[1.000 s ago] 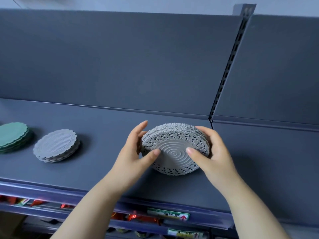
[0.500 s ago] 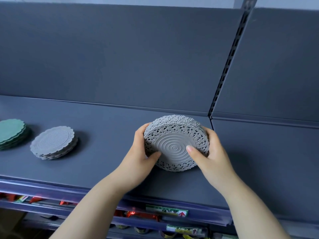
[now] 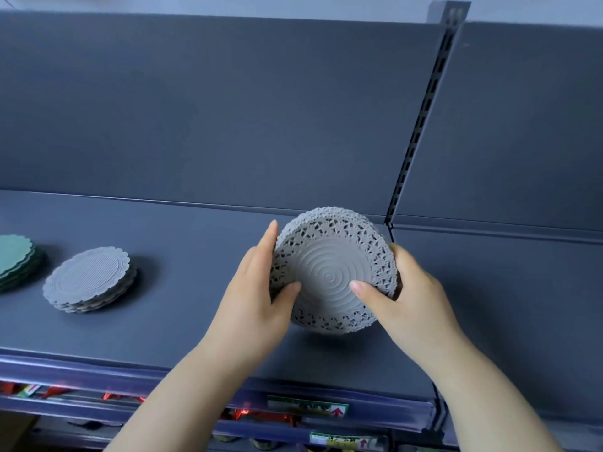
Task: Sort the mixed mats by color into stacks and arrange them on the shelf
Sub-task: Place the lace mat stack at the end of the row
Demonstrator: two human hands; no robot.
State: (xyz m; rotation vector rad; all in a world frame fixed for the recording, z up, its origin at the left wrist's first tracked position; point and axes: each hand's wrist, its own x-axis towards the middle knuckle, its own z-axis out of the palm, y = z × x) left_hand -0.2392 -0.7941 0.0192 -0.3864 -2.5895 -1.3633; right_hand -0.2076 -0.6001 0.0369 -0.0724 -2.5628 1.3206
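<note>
Left hand (image 3: 251,308), right hand (image 3: 411,305) grip mats (image 3: 332,272) (tilted) — grey stack (image 3: 89,278) left

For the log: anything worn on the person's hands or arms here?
Nothing visible. The left hand and right hand are bare: no gloves, rings or watch. The left forearm and right forearm show no sleeves.

The left forearm (image 3: 182,386) and right forearm (image 3: 483,386) reach forward, angled toward each other. The left hand (image 3: 256,301) grips one side of a stack of grey mats (image 3: 329,256), thumb on its face, fingers up along the rim. The right hand (image 3: 414,298) grips the other side, thumb in front, fingers hidden behind.
</note>
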